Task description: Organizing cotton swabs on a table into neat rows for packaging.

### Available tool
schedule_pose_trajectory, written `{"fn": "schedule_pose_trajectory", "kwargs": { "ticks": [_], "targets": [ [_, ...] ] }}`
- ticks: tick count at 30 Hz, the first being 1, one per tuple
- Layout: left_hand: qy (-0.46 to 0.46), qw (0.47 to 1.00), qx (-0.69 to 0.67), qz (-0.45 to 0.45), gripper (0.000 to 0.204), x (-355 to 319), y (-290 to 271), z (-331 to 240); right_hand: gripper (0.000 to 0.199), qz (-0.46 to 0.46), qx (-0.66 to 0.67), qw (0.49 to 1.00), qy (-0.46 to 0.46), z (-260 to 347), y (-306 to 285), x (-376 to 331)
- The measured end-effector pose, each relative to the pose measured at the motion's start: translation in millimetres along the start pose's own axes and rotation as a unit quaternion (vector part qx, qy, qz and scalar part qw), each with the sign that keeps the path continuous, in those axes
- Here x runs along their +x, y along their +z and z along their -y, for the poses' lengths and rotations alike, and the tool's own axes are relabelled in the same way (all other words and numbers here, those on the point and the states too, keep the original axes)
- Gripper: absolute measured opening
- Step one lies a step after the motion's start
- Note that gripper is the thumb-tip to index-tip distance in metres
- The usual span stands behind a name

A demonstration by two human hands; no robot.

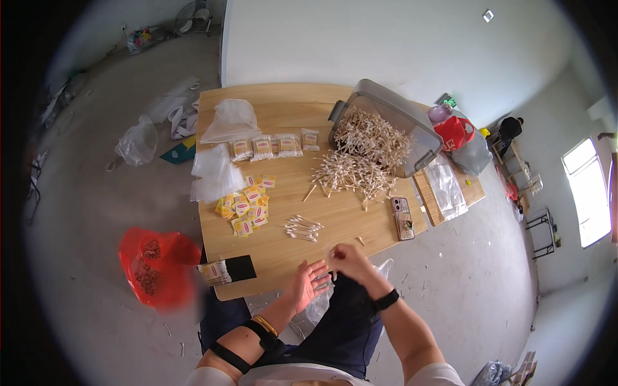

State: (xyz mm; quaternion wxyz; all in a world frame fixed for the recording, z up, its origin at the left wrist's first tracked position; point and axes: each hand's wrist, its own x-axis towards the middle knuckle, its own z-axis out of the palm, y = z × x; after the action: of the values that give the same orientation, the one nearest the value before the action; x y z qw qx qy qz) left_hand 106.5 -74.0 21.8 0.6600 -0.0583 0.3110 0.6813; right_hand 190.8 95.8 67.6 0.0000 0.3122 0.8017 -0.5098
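Note:
My left hand is held palm up at the table's near edge, fingers spread, with nothing seen in it. Close beside it, my right hand has its fingers pinched together; what they hold, if anything, is too small to tell. Just beyond the hands lies a small group of cotton swabs on the wooden table. A large heap of loose swabs spills from a grey plastic bin tipped on its side. Yellow and white printed cards are piled to the left.
Filled swab packets stand in a row near clear plastic bags. A phone lies at the right edge. At the near left corner sits a black flat piece beside a swab packet. A red plastic bag is left of the table.

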Motion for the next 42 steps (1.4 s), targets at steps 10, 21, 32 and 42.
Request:
{"fn": "schedule_pose_trajectory", "kwargs": {
  "ticks": [10, 21, 32, 42],
  "targets": [
    [-0.025, 0.992, -0.024, -0.118, 0.043, -35.5, -48.7, 6.0, 0.012, -0.291, -0.214, 0.932, -0.021, -43.2, -13.8, 4.5],
    [0.048, 0.997, 0.004, -0.065, 0.039, -86.3, -81.3, -28.7, 0.013, -0.157, -0.202, 0.962, -0.095, -15.9, 51.0, 33.7],
    [0.06, 0.981, -0.079, -0.168, 0.028, -172.0, -158.3, -41.1, 0.009, 0.02, -0.052, 0.978, -0.203, 117.8, 146.7, -46.8],
    [0.329, 0.858, -0.146, -0.367, 0.061, -260.7, -296.4, -129.9, 0.006, -0.058, -0.043, 0.989, -0.131, 71.0, 96.3, -62.2]
  ]
}}
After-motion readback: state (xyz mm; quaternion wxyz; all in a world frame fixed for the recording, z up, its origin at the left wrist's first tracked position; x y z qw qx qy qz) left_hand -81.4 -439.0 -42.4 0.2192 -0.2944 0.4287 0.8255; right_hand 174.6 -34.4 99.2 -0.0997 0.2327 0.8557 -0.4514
